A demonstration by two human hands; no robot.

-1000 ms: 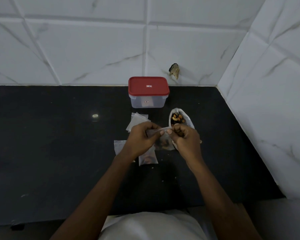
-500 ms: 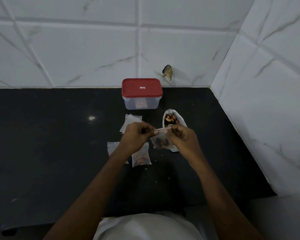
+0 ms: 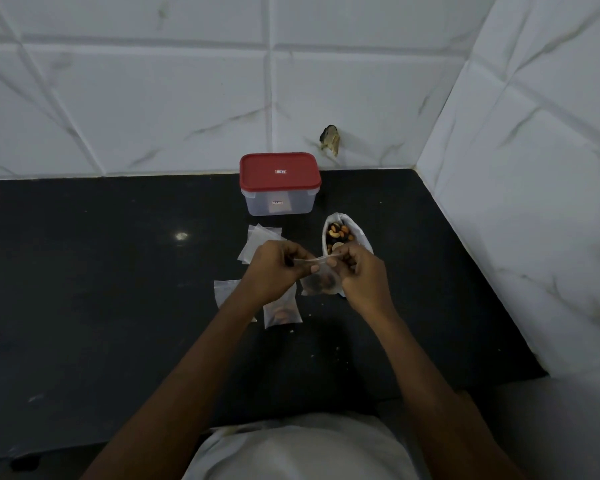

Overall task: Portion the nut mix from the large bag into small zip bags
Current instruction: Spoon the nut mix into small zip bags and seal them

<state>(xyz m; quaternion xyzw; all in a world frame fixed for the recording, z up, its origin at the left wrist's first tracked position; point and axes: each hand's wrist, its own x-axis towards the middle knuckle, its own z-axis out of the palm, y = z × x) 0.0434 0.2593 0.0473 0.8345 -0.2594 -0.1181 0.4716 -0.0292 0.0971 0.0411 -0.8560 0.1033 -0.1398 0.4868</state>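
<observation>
Pinching zip bag (image 3: 321, 285): left hand (image 3: 274, 268), right hand (image 3: 361, 276); container label (image 3: 280, 171) illegible.

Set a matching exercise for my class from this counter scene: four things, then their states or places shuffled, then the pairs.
Column A
1. red-lidded clear plastic box
2. large white bag of nut mix
3. small clear zip bag holding nuts
4. pile of empty small clear bags

Column B
a. lying open, nuts showing
b. pinched at the top by the left hand and right hand
c. closed, at the back of the black counter
d. flat, in front of the box

Pairs: 1-c, 2-a, 3-b, 4-d
</observation>
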